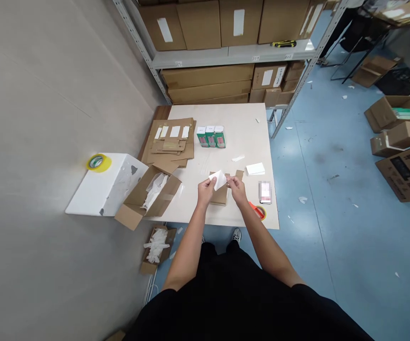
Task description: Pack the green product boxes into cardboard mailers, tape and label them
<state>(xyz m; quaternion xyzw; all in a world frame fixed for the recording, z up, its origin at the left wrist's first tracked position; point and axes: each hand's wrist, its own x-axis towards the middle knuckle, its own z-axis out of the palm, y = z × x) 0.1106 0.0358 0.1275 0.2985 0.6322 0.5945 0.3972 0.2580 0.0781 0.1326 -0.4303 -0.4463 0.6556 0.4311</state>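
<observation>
Between my two hands I hold a small white paper label [219, 180], tilted above the table [233, 213]. My left hand [205, 191] pinches its left edge. At its right edge the fingers of my right hand [237, 188] are closed on it. Below the label lies a flat brown cardboard box [219, 197], partly hidden by the hands. A stack of white labels [255, 169] rests to the right. Nearer the table's right edge are a blurred phone-like rectangle [265, 192] and a red and yellow tape dispenser [259, 211], partly behind my right forearm.
Several green and white small boxes [210, 137] stand at the back. Flattened cardboard [171, 142] is piled on the left. An open carton [148, 194] with white paper leans near a white block [107, 184] bearing yellow tape [98, 163]. A shelf [197, 58] stands behind.
</observation>
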